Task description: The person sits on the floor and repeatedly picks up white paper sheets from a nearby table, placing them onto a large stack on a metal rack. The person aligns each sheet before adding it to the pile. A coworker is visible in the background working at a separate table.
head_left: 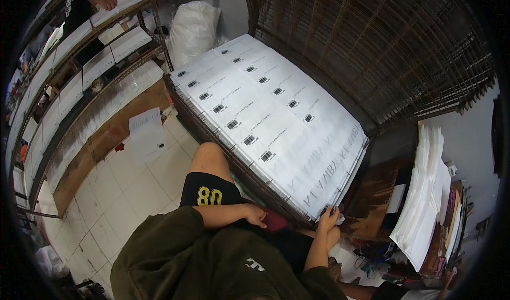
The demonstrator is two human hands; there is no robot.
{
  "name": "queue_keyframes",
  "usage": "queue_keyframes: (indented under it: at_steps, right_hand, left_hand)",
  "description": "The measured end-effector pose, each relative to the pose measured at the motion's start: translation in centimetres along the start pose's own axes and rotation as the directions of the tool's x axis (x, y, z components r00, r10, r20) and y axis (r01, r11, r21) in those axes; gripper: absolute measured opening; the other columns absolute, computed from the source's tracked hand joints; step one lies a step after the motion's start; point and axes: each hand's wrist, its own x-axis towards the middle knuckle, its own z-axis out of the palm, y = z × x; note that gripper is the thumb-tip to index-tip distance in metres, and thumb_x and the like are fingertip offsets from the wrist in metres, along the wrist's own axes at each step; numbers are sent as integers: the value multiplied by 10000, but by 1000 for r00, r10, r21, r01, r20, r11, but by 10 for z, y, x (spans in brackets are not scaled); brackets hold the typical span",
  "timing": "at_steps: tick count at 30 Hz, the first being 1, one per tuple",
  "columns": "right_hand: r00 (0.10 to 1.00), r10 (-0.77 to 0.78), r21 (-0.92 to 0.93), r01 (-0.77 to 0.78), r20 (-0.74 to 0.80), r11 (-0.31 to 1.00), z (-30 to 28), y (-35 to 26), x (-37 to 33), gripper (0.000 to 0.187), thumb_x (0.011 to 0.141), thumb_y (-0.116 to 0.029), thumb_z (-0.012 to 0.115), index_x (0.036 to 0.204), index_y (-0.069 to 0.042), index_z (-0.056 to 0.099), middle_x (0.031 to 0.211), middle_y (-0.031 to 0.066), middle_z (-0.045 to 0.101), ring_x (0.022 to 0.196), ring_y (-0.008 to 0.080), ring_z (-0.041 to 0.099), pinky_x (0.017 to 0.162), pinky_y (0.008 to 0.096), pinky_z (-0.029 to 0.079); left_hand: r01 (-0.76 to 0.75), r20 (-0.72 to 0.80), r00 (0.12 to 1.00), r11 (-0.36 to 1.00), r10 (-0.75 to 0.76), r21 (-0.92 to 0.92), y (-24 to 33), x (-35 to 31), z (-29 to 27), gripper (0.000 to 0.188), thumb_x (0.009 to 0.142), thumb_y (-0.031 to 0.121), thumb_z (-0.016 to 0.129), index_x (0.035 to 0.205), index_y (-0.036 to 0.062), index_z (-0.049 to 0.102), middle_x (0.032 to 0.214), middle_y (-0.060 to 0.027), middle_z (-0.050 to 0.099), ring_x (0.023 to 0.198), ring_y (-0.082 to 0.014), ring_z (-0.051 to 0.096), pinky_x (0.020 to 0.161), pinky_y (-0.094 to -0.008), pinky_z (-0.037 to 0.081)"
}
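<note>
The right hand (329, 218) bends its fingers at the near corner of the printed sheet (276, 133) (pinching it or not, I cannot tell); leftward, the left hand (255, 215) curls, contents hidden. Beyond, uneven tugging could snag the sheet on the wire rack (236, 163).

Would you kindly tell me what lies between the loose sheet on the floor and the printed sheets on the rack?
In the head view, pale tiled floor and the rack's dark metal side separate the loose sheet from the printed sheets.
</note>
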Motion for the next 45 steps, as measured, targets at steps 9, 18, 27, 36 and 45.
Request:
queue_keyframes:
  at_steps: [9,18,27,36,45]
  right_hand:
    - [999,27,21,-27,21,999,-6,-16,-3,459,884,-293,591,1232,-2,524,1182,236,534,1047,340,542,908,394,418]
    - [998,46,48,-48,32,998,-8,-23,-3,447,883,-288,593,1218,1,529,1126,212,551,1040,327,534,906,386,416]
    - [996,85,-78,-83,34,994,-16,-29,-9,467,892,-320,556,1240,-13,504,1194,241,547,1060,357,563,900,403,442]
    - [981,-41,-182,6,-188,983,-17,-51,-11,365,831,-290,599,1116,-63,587,1093,164,588,1049,368,534,888,457,424]
    - [958,-228,110,249,-175,962,-49,-81,-31,239,813,-127,607,1042,-59,626,940,129,608,871,316,592,757,388,474]
  left_hand:
    - [-10,-30,999,1000,9,-26,-7,7,6,584,809,620,557,941,53,600,918,-147,632,918,-304,596,769,-417,441]
    - [19,-10,1000,999,-19,-29,-6,4,3,538,813,604,569,873,70,590,879,-125,634,871,-294,603,743,-413,440]
    - [30,52,998,999,-31,17,6,-8,-7,601,832,636,516,998,63,579,981,-153,627,958,-315,590,797,-410,441]
    - [-70,-9,998,998,70,4,-24,15,4,629,822,634,539,1007,35,580,995,-180,635,980,-290,604,850,-368,448]
    - [22,16,1000,1000,-22,7,5,2,-8,560,827,583,590,1009,54,589,883,-144,614,841,-235,589,745,-336,454]
